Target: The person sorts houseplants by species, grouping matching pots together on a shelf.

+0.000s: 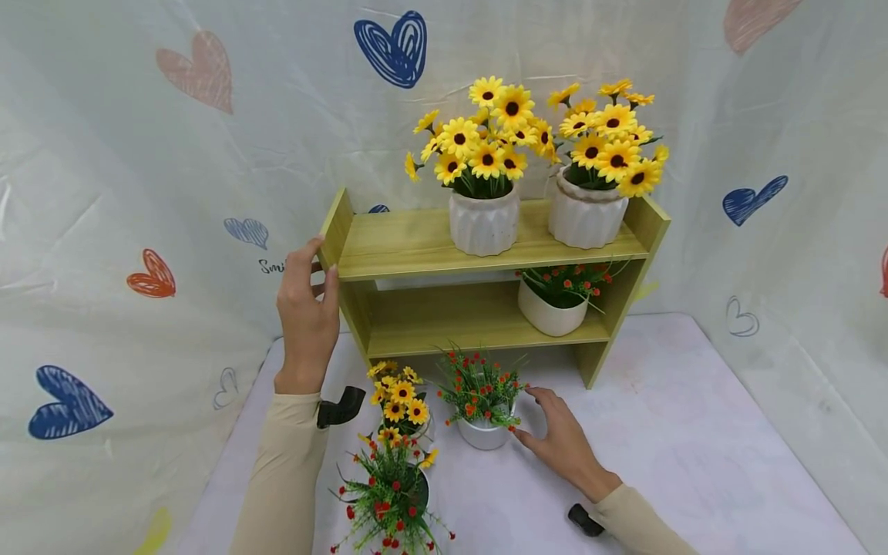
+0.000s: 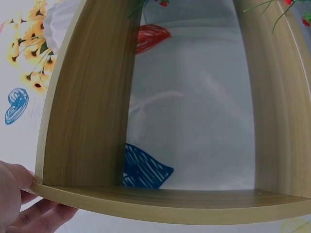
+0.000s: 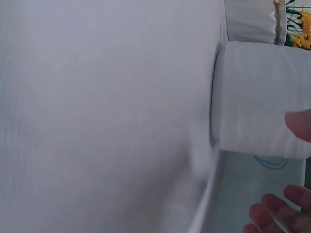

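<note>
My left hand (image 1: 308, 308) holds the upper left corner of a two-tier wooden shelf (image 1: 409, 239); in the left wrist view its thumb and fingers lie around the board's edge. Low in front of the shelf stands a white pot of red-flowered greenery (image 1: 484, 433). Just right of this pot is my right hand (image 1: 565, 443), thumb and fingers spread apart around its side. The right wrist view shows the thumb overlapping the white pot (image 3: 257, 97), with the other fingers (image 3: 282, 211) loosely bent beyond it.
Two white pots of yellow sunflowers (image 1: 484, 223) (image 1: 588, 216) stand on the top board. A white pot with red flowers (image 1: 553, 308) sits on the lower board's right. On the table (image 1: 666, 432), sunflowers (image 1: 401, 401) and another red-flowered plant (image 1: 388, 493) stand near my left forearm.
</note>
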A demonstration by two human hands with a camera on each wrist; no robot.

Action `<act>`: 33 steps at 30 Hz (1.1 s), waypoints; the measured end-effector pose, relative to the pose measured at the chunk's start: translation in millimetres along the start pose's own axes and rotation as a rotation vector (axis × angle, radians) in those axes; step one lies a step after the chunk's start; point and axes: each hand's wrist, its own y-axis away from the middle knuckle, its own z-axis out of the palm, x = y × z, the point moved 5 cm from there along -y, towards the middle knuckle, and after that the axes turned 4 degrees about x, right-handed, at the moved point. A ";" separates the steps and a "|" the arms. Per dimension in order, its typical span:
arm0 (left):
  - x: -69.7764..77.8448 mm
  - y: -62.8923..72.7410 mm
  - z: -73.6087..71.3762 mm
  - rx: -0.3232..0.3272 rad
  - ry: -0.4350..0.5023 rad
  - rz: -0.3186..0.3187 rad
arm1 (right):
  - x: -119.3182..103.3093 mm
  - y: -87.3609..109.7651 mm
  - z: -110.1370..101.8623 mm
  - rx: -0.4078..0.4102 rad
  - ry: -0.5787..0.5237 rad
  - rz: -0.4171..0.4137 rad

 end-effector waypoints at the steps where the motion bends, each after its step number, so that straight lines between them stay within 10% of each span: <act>1: -0.2 0.1 0.2 0.000 0.000 0.000 | 0.9 -0.1 3.4 -0.020 -0.016 0.013; 33: -0.5 0.0 0.6 0.004 0.006 -0.007 | -8.7 -11.8 49.3 -0.059 -0.483 0.092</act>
